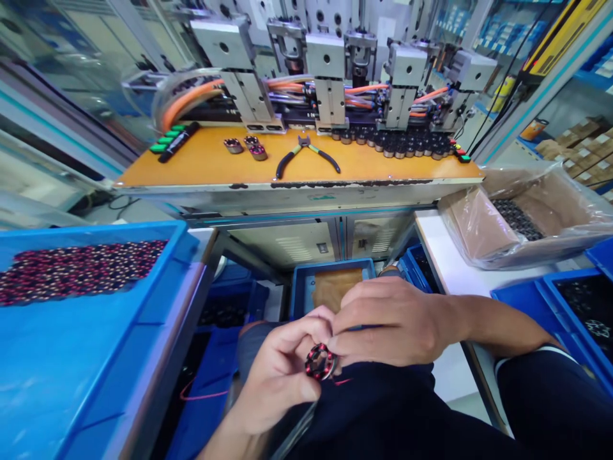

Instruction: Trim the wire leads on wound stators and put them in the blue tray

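A small ring-shaped motor stator with red windings and a black core is held low in front of my body. My left hand grips it, thumb at the lower side and curled fingers behind. The closed fingertips of my right hand press on its upper right edge; whether they also pinch a wire is hidden. A short red wire end shows just below the stator. Ahead on the orange bench top lie pliers with handles spread, next to a few more wound stators.
A blue tray at left holds many red-wound stators. Black-topped parts stand in rows on the bench, beneath machine fixtures. At right are a plastic-lined carton and blue bins. A blue tray sits below the bench.
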`<state>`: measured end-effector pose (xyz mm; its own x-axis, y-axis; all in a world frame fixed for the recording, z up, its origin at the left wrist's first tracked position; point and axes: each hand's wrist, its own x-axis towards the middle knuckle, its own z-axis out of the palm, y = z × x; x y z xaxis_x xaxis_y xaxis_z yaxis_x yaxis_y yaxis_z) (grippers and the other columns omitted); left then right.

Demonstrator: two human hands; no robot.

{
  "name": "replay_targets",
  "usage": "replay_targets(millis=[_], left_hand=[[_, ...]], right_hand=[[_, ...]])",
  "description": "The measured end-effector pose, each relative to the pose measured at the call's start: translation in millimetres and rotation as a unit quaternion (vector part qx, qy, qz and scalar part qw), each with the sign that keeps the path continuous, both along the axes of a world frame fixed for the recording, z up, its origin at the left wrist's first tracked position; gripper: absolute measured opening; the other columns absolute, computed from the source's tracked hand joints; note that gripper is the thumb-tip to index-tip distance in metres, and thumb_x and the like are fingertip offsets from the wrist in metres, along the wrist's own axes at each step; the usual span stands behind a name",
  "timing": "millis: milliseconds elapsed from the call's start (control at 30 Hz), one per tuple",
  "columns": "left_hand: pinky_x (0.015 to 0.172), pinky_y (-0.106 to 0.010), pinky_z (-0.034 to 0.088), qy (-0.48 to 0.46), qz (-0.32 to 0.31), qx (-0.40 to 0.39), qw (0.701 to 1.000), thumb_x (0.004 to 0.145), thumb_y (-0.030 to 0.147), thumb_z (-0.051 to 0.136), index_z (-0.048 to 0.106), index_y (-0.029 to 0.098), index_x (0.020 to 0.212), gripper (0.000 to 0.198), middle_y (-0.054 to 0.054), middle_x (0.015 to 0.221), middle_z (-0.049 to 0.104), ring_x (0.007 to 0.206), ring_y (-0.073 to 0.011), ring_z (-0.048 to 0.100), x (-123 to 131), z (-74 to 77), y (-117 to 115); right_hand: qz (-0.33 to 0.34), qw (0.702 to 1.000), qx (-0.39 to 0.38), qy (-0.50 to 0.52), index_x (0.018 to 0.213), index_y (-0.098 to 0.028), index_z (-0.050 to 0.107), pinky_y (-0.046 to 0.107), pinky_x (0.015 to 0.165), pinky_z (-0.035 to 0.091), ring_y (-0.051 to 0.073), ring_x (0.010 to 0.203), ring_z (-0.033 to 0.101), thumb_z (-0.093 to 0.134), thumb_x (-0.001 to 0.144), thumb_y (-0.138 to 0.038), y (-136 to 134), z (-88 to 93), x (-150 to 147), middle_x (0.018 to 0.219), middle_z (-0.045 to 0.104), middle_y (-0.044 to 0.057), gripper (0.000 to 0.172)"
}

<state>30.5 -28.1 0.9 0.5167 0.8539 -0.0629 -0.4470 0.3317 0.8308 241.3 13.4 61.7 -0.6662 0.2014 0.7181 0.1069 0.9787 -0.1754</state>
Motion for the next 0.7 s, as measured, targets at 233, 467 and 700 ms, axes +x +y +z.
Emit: replay_targets(millis=[233, 467, 700], left_hand=[[0.06, -0.022, 0.042, 0.007, 0.002, 0.03, 1.0, 0.061, 0.047, 0.091, 0.073, 0.019, 0.084, 0.041, -0.003, 0.086, 0.055, 0.072, -0.0133, 0.051, -1, -1.1, 2], [0.061, -0.019, 0.044, 0.029, 0.022, 0.113, 0.993, 0.067, 0.042, 0.089, 0.073, 0.02, 0.087, 0.033, -0.002, 0.087, 0.056, 0.072, -0.0111, 0.052, -1, -1.3, 6], [0.067, -0.019, 0.054, 0.106, 0.115, 0.232, 0.96, 0.073, 0.018, 0.086, 0.078, 0.029, 0.1, 0.031, -0.003, 0.097, 0.063, 0.081, -0.0127, 0.064, -1, 3.9, 3]], right_hand=[[0.002, 1.0, -0.003, 0.028, 0.085, -0.012, 0.071, 0.025, 0.07, 0.052, 0.014, 0.074, 0.062, 0.065, 0.095, -0.018, 1, -9.4, -1, 0.082, 0.072, 0.006, 0.013], [-0.027, 0.992, -0.091, 0.085, 0.088, -0.009, 0.067, 0.022, 0.068, 0.051, 0.011, 0.071, 0.062, 0.057, 0.1, -0.018, -10, -16.7, -9, 0.076, 0.071, 0.007, 0.018], [-0.06, 0.97, -0.181, 0.152, 0.085, -0.013, 0.062, 0.022, 0.069, 0.055, 0.01, 0.069, 0.062, 0.055, 0.099, -0.018, -21, -30.6, -18, 0.075, 0.069, 0.007, 0.016]])
